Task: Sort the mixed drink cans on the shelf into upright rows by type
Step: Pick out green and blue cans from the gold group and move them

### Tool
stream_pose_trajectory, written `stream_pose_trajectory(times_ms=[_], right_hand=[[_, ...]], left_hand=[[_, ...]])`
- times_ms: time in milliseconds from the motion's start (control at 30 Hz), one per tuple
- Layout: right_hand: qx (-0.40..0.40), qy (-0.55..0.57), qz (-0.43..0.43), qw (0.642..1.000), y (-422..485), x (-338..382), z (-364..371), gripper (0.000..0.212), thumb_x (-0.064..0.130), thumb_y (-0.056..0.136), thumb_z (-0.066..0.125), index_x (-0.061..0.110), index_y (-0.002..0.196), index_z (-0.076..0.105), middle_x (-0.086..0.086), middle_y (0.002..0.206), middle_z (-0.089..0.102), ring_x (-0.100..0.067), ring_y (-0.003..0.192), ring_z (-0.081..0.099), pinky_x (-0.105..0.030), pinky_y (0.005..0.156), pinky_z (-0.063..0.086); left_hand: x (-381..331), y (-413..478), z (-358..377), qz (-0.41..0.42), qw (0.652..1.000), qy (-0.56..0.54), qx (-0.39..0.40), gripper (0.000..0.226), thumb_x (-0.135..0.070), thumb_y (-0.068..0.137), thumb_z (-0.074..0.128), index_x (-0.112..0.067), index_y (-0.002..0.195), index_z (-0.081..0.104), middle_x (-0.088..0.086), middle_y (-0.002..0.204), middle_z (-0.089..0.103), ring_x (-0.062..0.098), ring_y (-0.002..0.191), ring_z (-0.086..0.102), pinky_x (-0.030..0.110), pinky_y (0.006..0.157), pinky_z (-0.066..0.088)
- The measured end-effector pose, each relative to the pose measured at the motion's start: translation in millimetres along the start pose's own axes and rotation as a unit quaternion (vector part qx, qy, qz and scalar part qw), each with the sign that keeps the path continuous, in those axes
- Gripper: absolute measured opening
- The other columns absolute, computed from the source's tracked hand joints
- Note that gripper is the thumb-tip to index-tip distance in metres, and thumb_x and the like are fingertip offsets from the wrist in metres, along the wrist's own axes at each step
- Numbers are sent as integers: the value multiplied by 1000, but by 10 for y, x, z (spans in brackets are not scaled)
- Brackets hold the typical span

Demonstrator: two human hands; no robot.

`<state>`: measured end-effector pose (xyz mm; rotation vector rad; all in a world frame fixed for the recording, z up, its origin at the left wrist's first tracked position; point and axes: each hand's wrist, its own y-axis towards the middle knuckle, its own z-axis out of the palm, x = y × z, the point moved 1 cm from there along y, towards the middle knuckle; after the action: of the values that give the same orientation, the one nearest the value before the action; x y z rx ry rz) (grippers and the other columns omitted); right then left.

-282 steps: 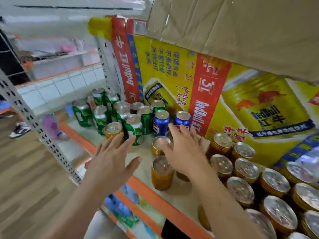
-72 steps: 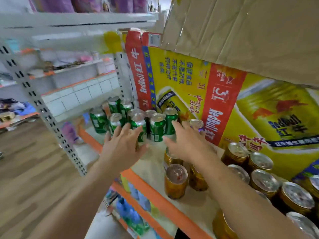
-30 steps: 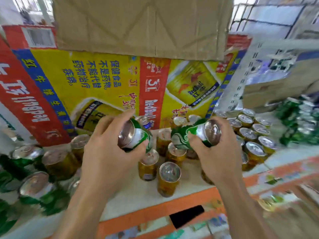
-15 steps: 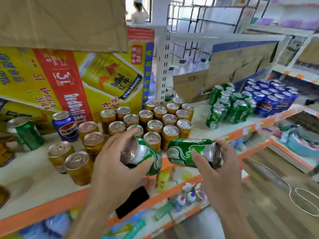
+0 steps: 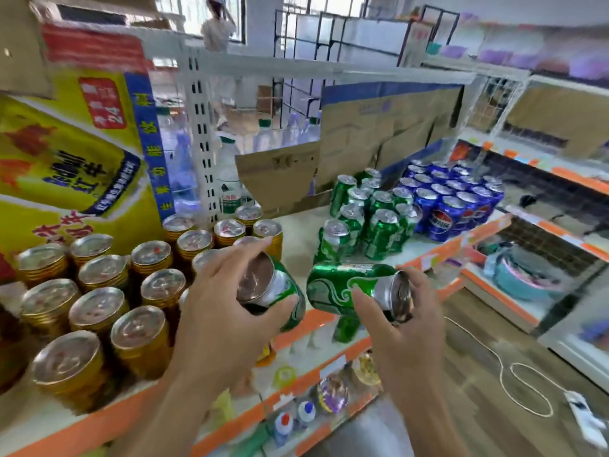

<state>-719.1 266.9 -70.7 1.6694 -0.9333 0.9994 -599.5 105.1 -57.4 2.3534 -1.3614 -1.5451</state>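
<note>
left hand fingers curled round a tilted green can. right hand fingers wrapped round a second can, sideways. both off the shelf. step: carrying greens to the green group beyond the fingers; next, stand them upright alongside.

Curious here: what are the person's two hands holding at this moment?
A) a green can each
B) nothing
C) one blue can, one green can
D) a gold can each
A: the left hand grips a green can and the right hand grips a second green can, both tipped sideways.
</note>
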Motion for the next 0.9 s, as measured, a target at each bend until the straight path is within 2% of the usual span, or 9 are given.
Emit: stream_pose_trajectory(times_ms=[133,200,333,467,533,600,633,767,900], right_hand=[[15,-15,-33,999,734,-80,-7,42,30,77,78,33,107,47,9,87,51,-1,73,50,-10,65,42],[25,-20,-55,998,1054,-117,40,45,27,79,78,31,111,46,9,85,51,0,70,49,-9,63,40],[49,-17,-66,996,1561,-232,133,48,30,81,77,27,117,45,3,88,55,-3,71,52,-11,63,42],[73,-47,-96,992,2076,-391,306,59,37,80,76,25,129,44,1,114,56,-15,98,58,-31,84,50],[97,-82,-140,982,2349,-414,408,57,36,80,76,27,127,44,6,115,51,-7,97,51,-27,82,45],[141,-147,-186,961,2628,-433,517,62,36,82,74,21,133,43,4,123,47,-2,96,42,-22,77,35],[168,-181,-200,948,2761,-441,573,64,38,83,72,20,136,41,1,129,46,-6,99,44,-24,75,34],[287,-290,-247,879,3228,-434,798,69,47,87,64,25,144,31,-1,139,42,-23,102,60,-30,70,42],[380,-366,-288,799,3580,-508,1028,70,46,87,63,22,144,30,-5,137,47,-30,113,56,-39,86,46]], left_hand=[[-46,571,397,-4,1000,14,-20,65,-39,70,81,-39,129,52,-20,115,48,-9,96,40,-1,78,31],[-52,830,546,-10,999,20,-32,65,-37,70,81,-37,129,53,-17,115,48,-6,97,41,-1,78,31],[-84,1201,790,-15,997,31,-65,67,-35,70,83,-30,131,55,-15,115,46,-12,93,36,-9,80,24],[-97,1432,986,-31,992,68,-104,69,-47,66,70,-31,131,54,-17,113,44,-8,94,37,-1,80,27],[-91,1526,1059,-43,988,89,-117,68,-46,69,76,-32,132,53,-18,114,42,-5,96,38,6,82,27],[-75,1648,1119,-54,984,120,-119,68,-37,71,80,-33,133,52,-17,114,41,-2,99,38,16,87,32],[-55,1717,1150,-62,982,139,-111,68,-35,72,80,-34,134,51,-16,114,40,1,101,38,20,89,33],[64,2014,1316,-103,974,197,-51,70,-39,74,78,-39,136,45,-12,123,46,11,114,43,28,93,35],[202,2223,1513,-140,965,219,19,69,-45,75,75,-41,137,43,-13,129,48,12,115,47,29,92,40]])
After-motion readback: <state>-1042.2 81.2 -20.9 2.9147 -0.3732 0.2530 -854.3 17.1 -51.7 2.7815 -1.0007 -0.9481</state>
